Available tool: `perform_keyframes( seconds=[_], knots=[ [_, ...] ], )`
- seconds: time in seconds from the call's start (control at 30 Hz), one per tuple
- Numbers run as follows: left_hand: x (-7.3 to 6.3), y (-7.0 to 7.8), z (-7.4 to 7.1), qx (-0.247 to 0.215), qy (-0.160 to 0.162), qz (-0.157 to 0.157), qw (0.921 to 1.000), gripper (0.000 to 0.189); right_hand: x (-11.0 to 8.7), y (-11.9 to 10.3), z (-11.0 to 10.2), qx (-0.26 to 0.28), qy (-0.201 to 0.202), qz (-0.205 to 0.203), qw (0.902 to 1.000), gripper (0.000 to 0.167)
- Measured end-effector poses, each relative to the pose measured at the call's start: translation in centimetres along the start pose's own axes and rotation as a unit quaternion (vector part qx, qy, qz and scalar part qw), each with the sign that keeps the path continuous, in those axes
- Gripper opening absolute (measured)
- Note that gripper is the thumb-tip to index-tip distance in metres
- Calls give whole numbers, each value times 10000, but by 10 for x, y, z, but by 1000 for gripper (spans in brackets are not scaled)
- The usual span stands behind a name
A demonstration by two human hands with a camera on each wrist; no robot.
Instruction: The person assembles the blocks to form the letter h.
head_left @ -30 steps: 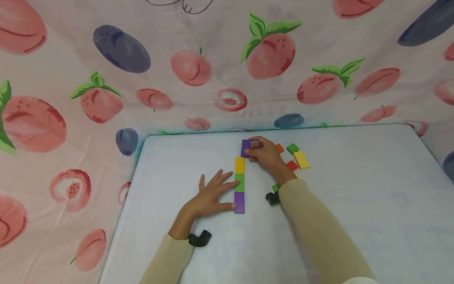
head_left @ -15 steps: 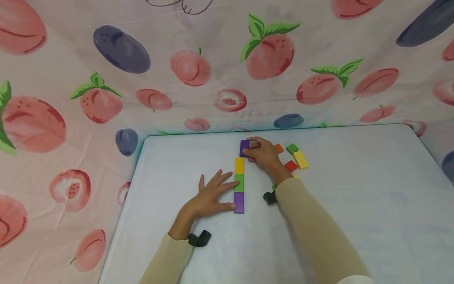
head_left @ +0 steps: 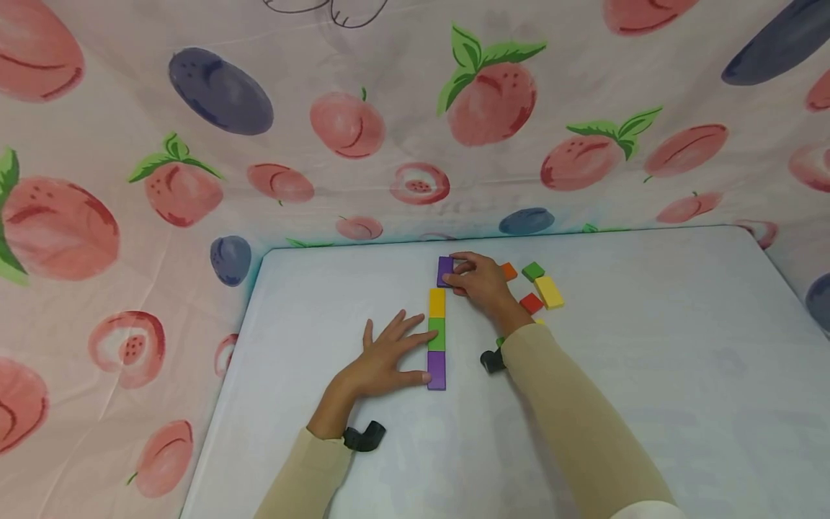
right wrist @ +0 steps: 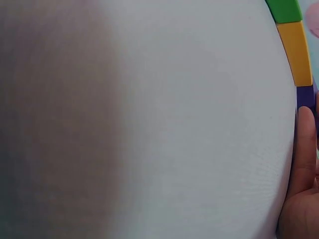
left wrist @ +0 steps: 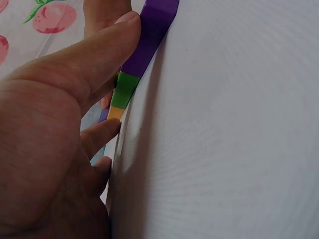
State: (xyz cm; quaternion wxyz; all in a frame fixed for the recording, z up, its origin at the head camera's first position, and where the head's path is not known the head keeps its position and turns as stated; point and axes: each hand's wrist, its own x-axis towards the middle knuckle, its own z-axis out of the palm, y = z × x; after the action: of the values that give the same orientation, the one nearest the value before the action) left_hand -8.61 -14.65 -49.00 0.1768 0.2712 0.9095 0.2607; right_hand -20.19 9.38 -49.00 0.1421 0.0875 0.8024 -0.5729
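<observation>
Three blocks lie end to end in a row in the head view: a purple block [head_left: 437, 371] nearest me, a green block [head_left: 439, 339] in the middle and a yellow block [head_left: 437, 303] beyond. My left hand [head_left: 379, 366] lies beside the row with fingers spread. Its thumb touches the near purple block and its index finger the green one. Between thumb and fingers, my right hand [head_left: 483, 282] pinches another purple block [head_left: 444, 270] at the far end of the row. In the right wrist view this purple block [right wrist: 305, 96] appears right against the yellow block [right wrist: 295, 54].
Right of the right hand lie loose pieces: an orange block [head_left: 509, 271], a small green block [head_left: 533, 271], a yellow block [head_left: 550, 293] and a red block [head_left: 532, 303]. The right sleeve partly covers others. Behind the white table [head_left: 681, 346] hangs a fruit-print cloth [head_left: 272, 155].
My right hand has shifted slightly left with the purple block, bringing it more over the line of the row. The left hand has kept its place.
</observation>
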Motion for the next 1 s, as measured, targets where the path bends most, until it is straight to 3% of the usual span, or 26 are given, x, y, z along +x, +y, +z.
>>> perform_keyframes(
  seconds=[0.33,0.7,1.0],
  knots=[
    [-1,1,0,-63,30,30,10000,72,1,1,-4,-555,-196,-29,9983,59],
    [0,-1,2,5,25,1,10000,73,0,0,-9,-356,-673,82,9971,62],
    [1,-2,2,33,7,-19,10000,73,-2,-1,-8,-1238,-683,-354,9893,60]
  ],
)
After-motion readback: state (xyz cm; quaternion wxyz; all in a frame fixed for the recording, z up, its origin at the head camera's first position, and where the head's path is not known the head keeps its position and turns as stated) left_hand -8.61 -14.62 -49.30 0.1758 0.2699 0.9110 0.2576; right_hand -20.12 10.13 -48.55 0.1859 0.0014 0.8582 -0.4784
